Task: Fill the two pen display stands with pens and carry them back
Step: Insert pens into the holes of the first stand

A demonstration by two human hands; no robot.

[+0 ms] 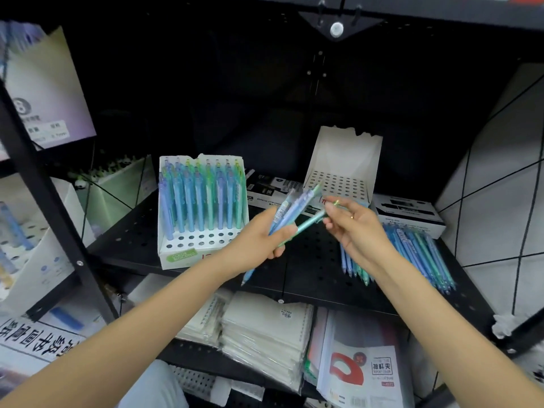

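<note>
**Blue and green pens held over the shelf**

Pastel pens fill my view. My left hand (265, 235) has its fingers curled round a small bunch of pens (290, 212), blue and lilac, fanned up and away from the thumb. My right hand (357, 231) pinches one green pen (312, 220) near its top end between thumb and fingertips; that pen's lower end lies against my left thumb, so both hands touch it.

Beyond my left fingers, on the black perforated shelf (309, 260), stands the fuller stand (203, 207), its back rows packed with upright pens and the front rows of holes bare. Just beyond my right fingertips stands the second stand (343, 169), white card, and I can see no pens standing in its holes.

Under and to the outside of my right wrist a loose pile of pens (418, 254) lies flat on the shelf. Black-and-white boxes (412, 214) sit behind that pile, beside the second stand. Below the shelf, wrapped notebooks (265, 334) are stacked.
</note>
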